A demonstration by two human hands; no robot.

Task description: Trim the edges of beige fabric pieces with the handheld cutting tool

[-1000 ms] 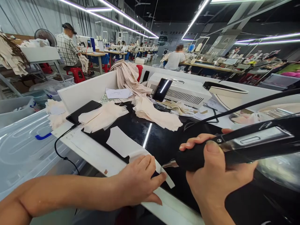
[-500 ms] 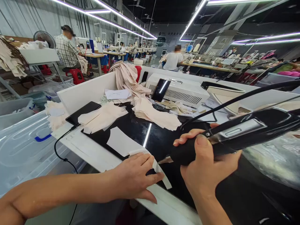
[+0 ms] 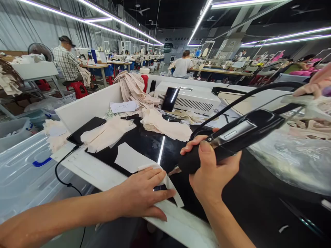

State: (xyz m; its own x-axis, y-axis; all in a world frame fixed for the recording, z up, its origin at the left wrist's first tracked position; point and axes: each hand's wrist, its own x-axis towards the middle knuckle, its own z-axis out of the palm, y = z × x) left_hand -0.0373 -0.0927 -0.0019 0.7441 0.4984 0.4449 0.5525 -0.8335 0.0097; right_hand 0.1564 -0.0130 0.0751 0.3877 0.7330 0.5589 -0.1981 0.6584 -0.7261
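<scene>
My right hand [image 3: 214, 168], right of centre in the frame, is wrapped around a thick black handheld tool [image 3: 232, 132] with a long silver panel on its side, my thumb lying along the top. The tool slants down to the left, and its tapered metal nozzle [image 3: 174, 170] ends near the middle of the frame, right at the edge of a thin white piece of fabric [image 3: 128, 157]. That fabric lies at lower centre on a glossy black board [image 3: 248, 193], running from left of centre down to a narrow strip on the right. My left hand [image 3: 144, 191] lies over it, palm down and unclenched: the fingers press on the fabric, the thumb is spread away towards the bottom of the frame. Whether my fingertips pinch any of it, I cannot tell.

Farther up, two stacks of pale peach fabric pieces lie on the board, one fanned stack [image 3: 107, 132] left of centre and one curved stack [image 3: 165, 125] at centre. Behind them a black phone [image 3: 171, 99] leans against a white slotted box [image 3: 191, 98].
</scene>
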